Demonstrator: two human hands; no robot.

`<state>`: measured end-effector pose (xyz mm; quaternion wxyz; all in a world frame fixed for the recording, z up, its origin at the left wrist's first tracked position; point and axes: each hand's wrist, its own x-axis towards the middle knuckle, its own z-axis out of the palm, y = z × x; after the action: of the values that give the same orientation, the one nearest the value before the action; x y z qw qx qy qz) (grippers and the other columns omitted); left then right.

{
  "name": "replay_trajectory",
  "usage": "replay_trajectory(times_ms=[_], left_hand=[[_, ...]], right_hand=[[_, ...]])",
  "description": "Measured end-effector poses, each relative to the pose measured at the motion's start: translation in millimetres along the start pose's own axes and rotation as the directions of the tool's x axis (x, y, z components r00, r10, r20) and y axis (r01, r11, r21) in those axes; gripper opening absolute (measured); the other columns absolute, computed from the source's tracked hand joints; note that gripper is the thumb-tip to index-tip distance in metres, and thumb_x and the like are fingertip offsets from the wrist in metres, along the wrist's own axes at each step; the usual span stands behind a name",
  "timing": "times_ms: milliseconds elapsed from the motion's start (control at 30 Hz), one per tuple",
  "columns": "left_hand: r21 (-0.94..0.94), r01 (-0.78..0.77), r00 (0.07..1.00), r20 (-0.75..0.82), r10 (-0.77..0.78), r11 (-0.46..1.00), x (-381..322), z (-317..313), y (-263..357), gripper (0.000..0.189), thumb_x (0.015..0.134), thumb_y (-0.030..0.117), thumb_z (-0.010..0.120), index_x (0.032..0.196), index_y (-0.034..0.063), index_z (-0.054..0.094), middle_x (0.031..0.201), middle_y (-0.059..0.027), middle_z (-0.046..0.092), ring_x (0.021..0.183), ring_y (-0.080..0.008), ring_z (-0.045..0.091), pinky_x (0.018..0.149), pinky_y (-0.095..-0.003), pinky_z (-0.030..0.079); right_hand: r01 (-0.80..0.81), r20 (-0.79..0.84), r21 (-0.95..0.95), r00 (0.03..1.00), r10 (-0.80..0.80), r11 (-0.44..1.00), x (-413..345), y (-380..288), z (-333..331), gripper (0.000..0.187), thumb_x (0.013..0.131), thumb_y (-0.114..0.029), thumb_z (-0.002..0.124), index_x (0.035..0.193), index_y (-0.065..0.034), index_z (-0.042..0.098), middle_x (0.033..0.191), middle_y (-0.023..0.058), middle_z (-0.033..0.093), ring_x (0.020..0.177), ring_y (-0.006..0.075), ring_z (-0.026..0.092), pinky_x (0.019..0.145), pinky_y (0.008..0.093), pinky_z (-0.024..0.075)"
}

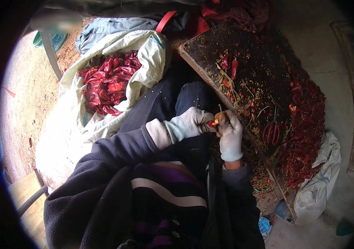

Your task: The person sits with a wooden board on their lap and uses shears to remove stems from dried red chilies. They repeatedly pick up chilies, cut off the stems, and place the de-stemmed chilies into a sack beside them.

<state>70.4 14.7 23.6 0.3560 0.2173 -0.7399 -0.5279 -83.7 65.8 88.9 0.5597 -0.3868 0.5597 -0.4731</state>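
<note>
My left hand [192, 123], in a pale knit work glove, pinches a torn piece of dried red chili pepper [213, 123] above my lap. Close against it, my right hand [230, 130], in a stained white glove, grips the stem end of the chili, whose stem points up. The board's near edge lies just beside my right hand. A white woven sack [149, 63] filled with dried red chili pods [111, 82] stands open at the left. On the dark board [251, 56] lie scissors with red handles [271, 132], loose stems, yellow seeds and a few pods [234, 69].
A large heap of dried red chilies [306, 124] covers the board's far right side. Beyond it lies another white woven sack [320, 180]. Chair or stool parts [32, 200] stand at lower left. Bluish cloth [93, 32] lies behind the full sack.
</note>
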Motion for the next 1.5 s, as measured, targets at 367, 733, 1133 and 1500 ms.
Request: replay_trajectory(times_ms=[367, 733, 1133, 1500], left_hand=[[-0.735, 0.342, 0.847, -0.029, -0.532, 0.585, 20.8, -2.7, 17.3, 0.029, 0.088, 0.014, 0.064, 0.114, 0.0111, 0.052, 0.076, 0.0020, 0.061, 0.059, -0.0057, 0.055, 0.046, -0.0194, 0.043], [-0.824, 0.254, 0.837, -0.075, -0.542, 0.506, 37.1, 13.0, -8.3, 0.007, 0.085, 0.009, 0.065, 0.091, 0.0044, 0.065, 0.076, -0.0006, 0.062, 0.063, -0.0063, 0.056, 0.053, -0.0195, 0.044], [-0.796, 0.311, 0.756, -0.125, -0.643, 0.520, 38.4, 10.2, -0.4, 0.021, 0.088, 0.023, 0.065, 0.101, 0.0067, 0.063, 0.071, 0.0036, 0.059, 0.056, -0.0049, 0.049, 0.049, -0.0198, 0.039], [-0.686, 0.390, 0.807, -0.067, -0.587, 0.614, 29.0, 10.2, 7.5, 0.016, 0.086, 0.020, 0.068, 0.094, 0.0071, 0.065, 0.074, 0.0039, 0.062, 0.059, -0.0039, 0.052, 0.050, -0.0196, 0.040]], right_hand=[[-0.113, -0.185, -0.960, 0.942, -0.279, 0.256, 15.3, -3.1, -67.1, 0.030, 0.087, -0.032, 0.063, 0.095, -0.0032, 0.063, 0.090, 0.0137, 0.068, 0.077, 0.0295, 0.065, 0.068, 0.0383, 0.0494], [-0.163, -0.240, -0.958, 0.906, -0.347, 0.237, 185.8, -20.8, -33.7, 0.044, 0.080, -0.039, 0.068, 0.112, -0.0091, 0.059, 0.107, 0.0159, 0.064, 0.098, 0.0352, 0.061, 0.082, 0.0422, 0.0475], [0.178, -0.135, -0.692, 0.920, -0.368, 0.700, 79.8, -15.5, -24.4, 0.026, 0.084, -0.005, 0.066, 0.106, 0.0042, 0.058, 0.102, 0.0129, 0.065, 0.092, 0.0158, 0.059, 0.085, 0.0292, 0.0443], [0.197, -0.036, -0.794, 0.929, -0.367, 0.576, 5.0, 8.3, -11.7, 0.019, 0.086, -0.018, 0.063, 0.095, -0.0010, 0.062, 0.089, 0.0174, 0.063, 0.079, 0.0335, 0.062, 0.068, 0.0388, 0.0487]])
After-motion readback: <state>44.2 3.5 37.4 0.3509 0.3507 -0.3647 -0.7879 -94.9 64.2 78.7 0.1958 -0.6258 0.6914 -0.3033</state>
